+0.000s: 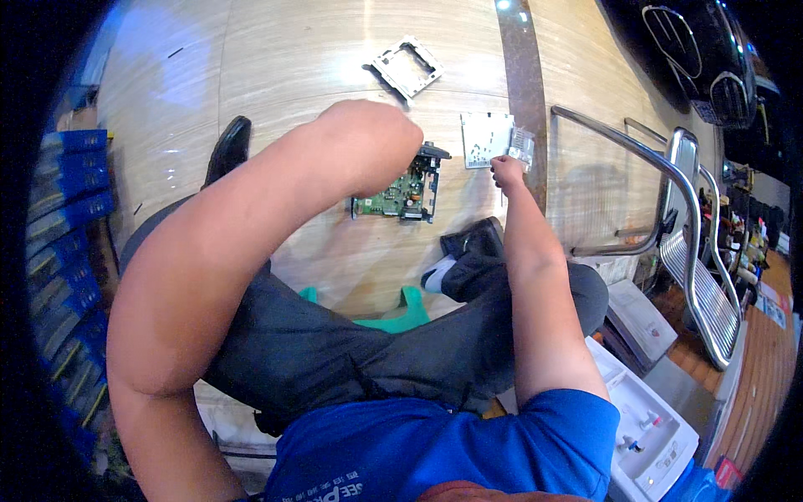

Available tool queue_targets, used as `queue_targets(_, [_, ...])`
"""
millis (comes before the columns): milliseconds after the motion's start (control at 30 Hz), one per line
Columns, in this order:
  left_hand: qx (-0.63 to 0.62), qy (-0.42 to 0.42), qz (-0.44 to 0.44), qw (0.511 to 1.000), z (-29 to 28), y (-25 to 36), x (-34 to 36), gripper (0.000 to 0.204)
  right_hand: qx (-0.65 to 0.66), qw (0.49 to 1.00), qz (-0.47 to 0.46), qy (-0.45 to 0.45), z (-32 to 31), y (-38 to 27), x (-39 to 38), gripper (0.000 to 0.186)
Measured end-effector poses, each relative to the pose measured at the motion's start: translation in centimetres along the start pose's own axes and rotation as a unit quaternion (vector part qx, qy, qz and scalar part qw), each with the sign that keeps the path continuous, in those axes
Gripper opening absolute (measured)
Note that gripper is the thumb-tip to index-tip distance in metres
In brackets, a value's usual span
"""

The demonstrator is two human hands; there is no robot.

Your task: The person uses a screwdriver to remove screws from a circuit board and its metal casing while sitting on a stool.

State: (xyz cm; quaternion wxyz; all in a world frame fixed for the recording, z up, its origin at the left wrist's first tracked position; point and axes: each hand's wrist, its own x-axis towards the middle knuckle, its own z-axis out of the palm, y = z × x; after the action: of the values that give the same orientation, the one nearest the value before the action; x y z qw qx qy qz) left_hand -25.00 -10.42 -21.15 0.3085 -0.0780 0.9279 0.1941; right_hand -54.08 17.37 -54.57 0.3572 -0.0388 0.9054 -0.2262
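Observation:
On the floor ahead lies a green circuit board (400, 199) with a dark frame along its edges. My left hand (376, 138) is over its upper left side and hides part of it; the fingers are out of sight beneath the hand. Farther right, my right hand (507, 171) is closed at the lower edge of a flat white metal plate (485, 140). A thin dark line shows below those fingers, too small to name. Beside the plate is a clear, shiny piece (522, 148), perhaps a plastic bag or tray.
A white rectangular frame (408, 69) lies farther off. My shoes (473, 243) and a green stool (393, 318) are close by. To the right stand a metal-tube bench (701, 251) and a white appliance with taps (648, 427). Blue boxes (71, 209) are stacked left.

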Motion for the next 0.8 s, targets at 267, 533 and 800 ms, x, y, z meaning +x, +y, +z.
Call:
queue_targets(267, [0.01,-0.05,0.01,0.999,1.0,-0.1,1.5,0.025,0.016,0.999,0.02,0.033,0.7,0.6,1.5,0.019])
queue_targets(533, [0.001,-0.029,0.021,0.999,0.9,0.3,1.9,0.025,0.055,0.997,0.021,0.039,0.7,0.9,1.9,0.024])
queue_targets(800, [0.003,-0.011,0.026,1.0,1.1,0.1,0.7,0.025,0.133,0.99,0.013,0.035,0.5,-0.1,-0.1,0.036])
